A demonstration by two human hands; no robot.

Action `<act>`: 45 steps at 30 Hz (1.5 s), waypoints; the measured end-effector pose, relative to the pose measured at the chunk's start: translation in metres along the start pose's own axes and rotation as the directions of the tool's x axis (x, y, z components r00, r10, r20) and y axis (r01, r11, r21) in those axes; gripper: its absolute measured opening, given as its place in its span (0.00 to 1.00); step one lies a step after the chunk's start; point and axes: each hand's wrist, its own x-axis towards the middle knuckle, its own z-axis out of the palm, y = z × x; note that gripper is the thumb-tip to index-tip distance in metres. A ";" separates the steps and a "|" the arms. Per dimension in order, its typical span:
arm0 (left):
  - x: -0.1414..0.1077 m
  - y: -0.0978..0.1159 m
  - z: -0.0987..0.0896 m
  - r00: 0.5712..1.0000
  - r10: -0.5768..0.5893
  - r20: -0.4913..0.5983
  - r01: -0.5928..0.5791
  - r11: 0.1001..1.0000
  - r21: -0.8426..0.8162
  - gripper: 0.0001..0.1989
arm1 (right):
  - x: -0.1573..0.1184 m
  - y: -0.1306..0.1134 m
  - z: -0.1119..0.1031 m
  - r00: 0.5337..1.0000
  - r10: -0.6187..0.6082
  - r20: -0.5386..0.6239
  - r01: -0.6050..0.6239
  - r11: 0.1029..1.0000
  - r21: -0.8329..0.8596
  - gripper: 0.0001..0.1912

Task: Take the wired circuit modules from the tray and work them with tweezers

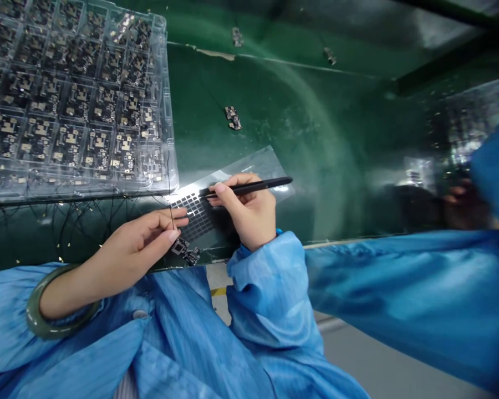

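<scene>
Holding black tweezers [249, 187], right hand [245, 213] half-hiding perforated sheet [193, 213], tray [166, 111] cut off

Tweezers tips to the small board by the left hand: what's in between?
In the head view, a dark perforated grid on a clear sheet, with the left hand's fingertips along one side.

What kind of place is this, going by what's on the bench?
Most likely an electronics assembly workshop: a clear plastic tray holds rows of small circuit boards, the right hand grips black tweezers, and the person wears a blue smock.
</scene>
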 end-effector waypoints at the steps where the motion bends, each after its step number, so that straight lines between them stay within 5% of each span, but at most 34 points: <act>1: 0.000 0.000 0.000 1.000 -0.002 -0.001 0.002 1.000 -0.002 0.08 | 0.000 0.001 0.000 1.000 -0.005 -0.012 0.005 1.000 0.006 0.12; 18: 0.000 -0.001 0.001 1.000 0.016 0.001 -0.016 0.999 -0.041 0.09 | 0.000 0.002 0.002 0.999 -0.023 -0.037 0.021 0.998 -0.061 0.13; 31: -0.002 -0.001 0.001 0.988 0.124 -0.086 -0.127 0.992 -0.027 0.08 | -0.026 -0.012 0.004 0.982 -0.053 -0.180 0.097 0.965 0.245 0.14; 37: -0.002 -0.005 0.001 0.991 0.117 -0.070 -0.123 0.988 -0.089 0.08 | -0.025 -0.006 0.001 0.996 -0.011 -0.090 0.041 0.941 0.335 0.16; 45: -0.004 0.000 -0.001 0.992 0.082 -0.093 -0.091 0.990 -0.106 0.08 | -0.027 -0.018 -0.008 0.987 -0.066 -0.146 0.105 0.953 0.283 0.19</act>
